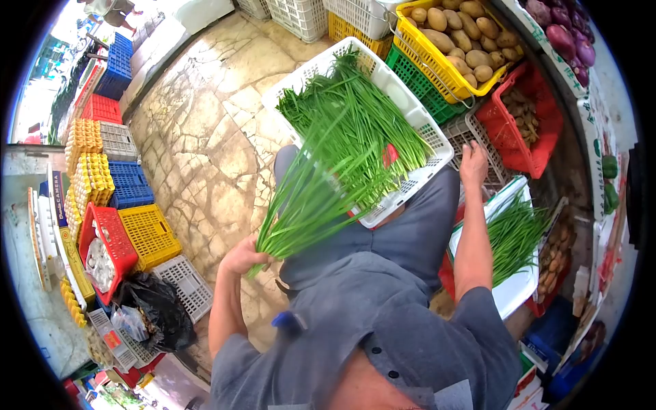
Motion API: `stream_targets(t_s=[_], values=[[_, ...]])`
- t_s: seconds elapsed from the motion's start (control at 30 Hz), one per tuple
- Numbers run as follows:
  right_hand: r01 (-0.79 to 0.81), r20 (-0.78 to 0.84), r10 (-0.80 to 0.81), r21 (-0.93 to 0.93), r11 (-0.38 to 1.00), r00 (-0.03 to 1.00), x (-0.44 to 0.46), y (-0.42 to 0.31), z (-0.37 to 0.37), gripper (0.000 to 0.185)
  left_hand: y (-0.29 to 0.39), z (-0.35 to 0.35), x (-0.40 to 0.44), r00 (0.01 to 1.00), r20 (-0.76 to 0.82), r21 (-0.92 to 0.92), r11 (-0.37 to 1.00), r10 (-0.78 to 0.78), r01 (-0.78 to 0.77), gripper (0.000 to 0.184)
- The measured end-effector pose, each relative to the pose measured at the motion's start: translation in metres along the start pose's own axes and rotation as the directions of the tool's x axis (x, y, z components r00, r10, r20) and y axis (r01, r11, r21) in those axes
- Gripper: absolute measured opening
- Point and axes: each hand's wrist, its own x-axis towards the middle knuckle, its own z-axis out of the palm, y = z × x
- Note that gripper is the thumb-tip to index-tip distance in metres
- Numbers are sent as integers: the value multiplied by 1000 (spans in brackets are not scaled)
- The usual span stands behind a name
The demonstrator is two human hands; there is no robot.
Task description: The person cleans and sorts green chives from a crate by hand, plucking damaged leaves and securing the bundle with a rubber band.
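My left hand is closed round the lower ends of a bunch of long green leaves, which fans up and over the white basket. That basket rests tilted across my lap and holds a thick pile of the same green leaves, with a small red item among them. Beside the basket's right corner is my right hand, its fingers partly bent near a grey crate. Whether it holds anything is hard to tell. A white box with more green leaves stands right of my right forearm.
A yellow crate of potatoes and a red crate of brown roots stand at the upper right. Along the left are egg trays, a blue crate, a yellow crate and a black bag. A person's hand shows far off, upper left.
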Motion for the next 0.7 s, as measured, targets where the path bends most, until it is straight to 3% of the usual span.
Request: stream_targets(t_s=[0.1,0.17,0.23,0.27,0.3,0.4,0.53,0.7], values=[[-144,292,19,414,899,956,-6,-64,-15,26,5,4,0,1000,9,18,1000,-5,5,38],[-88,370,-171,587,805,913,-14,-122,-24,19,10,8,0,999,13,13,999,-40,40,34],[179,256,-452,672,719,854,-21,-169,-18,19,17,12,-2,998,11,43,997,-59,58,34],[131,312,-473,707,695,824,-26,-190,-15,20,20,14,-3,998,9,58,996,-65,65,34],[79,366,-495,737,671,788,-30,-207,-13,21,22,15,-3,998,-1,77,995,-69,69,35],[209,339,-599,721,661,725,-32,-247,-12,24,24,20,-5,997,-21,113,990,-79,81,38],[426,276,-725,659,621,631,-37,-243,25,21,25,20,-5,997,-20,116,990,-74,76,40],[375,376,-712,654,657,593,-35,-237,16,19,17,15,-2,998,-18,114,991,-66,68,38]])
